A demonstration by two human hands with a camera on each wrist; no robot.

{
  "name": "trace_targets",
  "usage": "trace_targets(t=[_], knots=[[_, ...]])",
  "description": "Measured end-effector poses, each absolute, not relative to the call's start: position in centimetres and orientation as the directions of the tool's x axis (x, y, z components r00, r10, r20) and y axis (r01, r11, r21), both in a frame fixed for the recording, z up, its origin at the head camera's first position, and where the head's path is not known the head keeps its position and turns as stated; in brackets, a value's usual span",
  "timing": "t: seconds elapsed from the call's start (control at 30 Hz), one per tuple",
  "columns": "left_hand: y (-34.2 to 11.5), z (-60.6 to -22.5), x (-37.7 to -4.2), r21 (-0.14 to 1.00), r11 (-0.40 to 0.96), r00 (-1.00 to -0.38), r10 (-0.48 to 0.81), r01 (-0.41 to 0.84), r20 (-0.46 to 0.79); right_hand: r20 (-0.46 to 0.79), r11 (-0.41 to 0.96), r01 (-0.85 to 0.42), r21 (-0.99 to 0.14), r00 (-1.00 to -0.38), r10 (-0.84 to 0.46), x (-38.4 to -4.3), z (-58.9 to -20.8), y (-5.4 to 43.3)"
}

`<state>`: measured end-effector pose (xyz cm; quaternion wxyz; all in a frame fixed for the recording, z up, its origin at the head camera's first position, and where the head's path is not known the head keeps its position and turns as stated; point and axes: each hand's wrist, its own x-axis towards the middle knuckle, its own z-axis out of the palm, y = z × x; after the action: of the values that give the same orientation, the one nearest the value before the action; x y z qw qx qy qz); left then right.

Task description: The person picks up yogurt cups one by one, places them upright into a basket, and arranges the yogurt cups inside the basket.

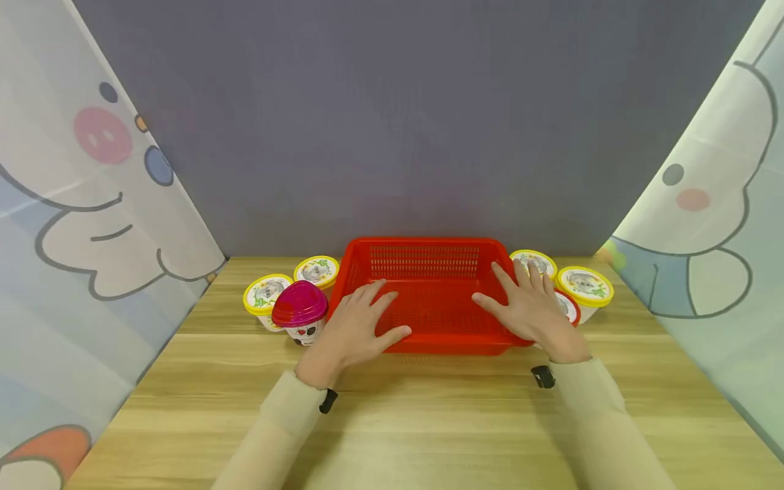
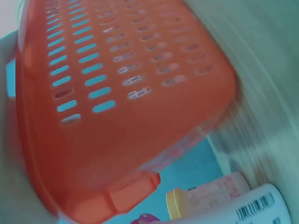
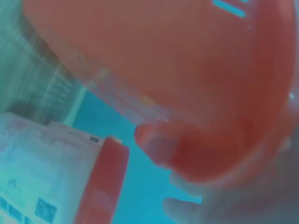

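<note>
Basket, red rectangular plastic w/ slotted walls (image 1: 441,344), sits on light wood-grain table (image 1: 429,422). L hand (image 1: 355,327) is at its L end, R hand (image 1: 529,303) at its R end, fingers of both spread apart, can't tell re contact. L of basket: magenta-lidded white tub (image 1: 300,306) + 2 yellow-lidded white tubs (image 1: 268,292); R of it: red-lidded tub (image 1: 569,309) + 2 more yellow-lidded ones (image 1: 584,284).

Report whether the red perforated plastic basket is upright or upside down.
Upright: the head view looks down into the red perforated plastic basket, showing its floor.

Wood-grain table (image 1: 429,422), red basket (image 1: 429,342), lidded tubs (image 1: 584,284)
</note>
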<state>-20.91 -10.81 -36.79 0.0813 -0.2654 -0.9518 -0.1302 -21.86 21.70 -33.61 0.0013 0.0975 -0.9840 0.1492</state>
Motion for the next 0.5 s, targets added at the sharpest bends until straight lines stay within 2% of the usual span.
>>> trace_targets(t=[0.17,0.5], knots=[[-11.0,-37.1,-20.2,0.155,0.771,-0.773,0.559,0.618,0.301,0.052,0.940,-0.205,-0.271,-0.979,-0.199,-21.5,-33.4,22.6],[-11.0,-37.8,-19.8,-0.131,0.648,-0.536,0.713,0.751,0.452,0.042,0.935,-0.183,-0.303,-0.983,-0.179,-21.5,-33.6,24.3]])
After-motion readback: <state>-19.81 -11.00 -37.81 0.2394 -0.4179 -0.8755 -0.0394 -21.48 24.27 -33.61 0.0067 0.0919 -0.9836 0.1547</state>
